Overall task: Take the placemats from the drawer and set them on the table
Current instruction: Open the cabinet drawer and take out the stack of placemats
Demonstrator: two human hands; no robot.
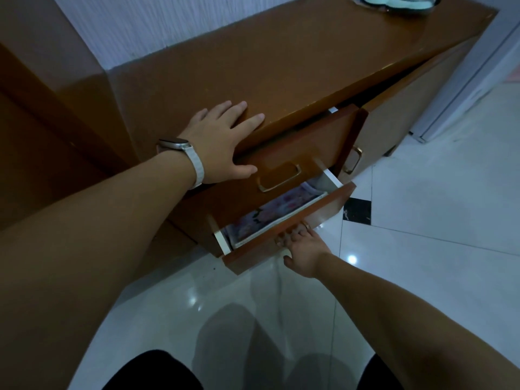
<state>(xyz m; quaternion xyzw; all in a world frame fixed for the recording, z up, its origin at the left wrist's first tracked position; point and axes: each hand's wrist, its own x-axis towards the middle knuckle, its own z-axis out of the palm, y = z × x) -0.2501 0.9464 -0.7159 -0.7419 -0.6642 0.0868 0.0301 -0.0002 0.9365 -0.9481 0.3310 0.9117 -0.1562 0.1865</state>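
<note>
A dim room with glossy white floor tiles (422, 291) holds a low brown cabinet (281, 66). Its lower drawer (287, 235) stands partly open, so the placemats (277, 211) inside show only as a strip (pale, pinkish print, blurred). The left hand (222, 139) lies flat, fingers spread, on the cabinet's top edge. The right hand (302, 249) curls its fingers on the drawer front; the handle is hidden.

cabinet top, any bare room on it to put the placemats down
Yes: the cabinet top is bare from the left hand to the shoes at its far end. The lower drawer gap is narrow above the placemats.
</note>
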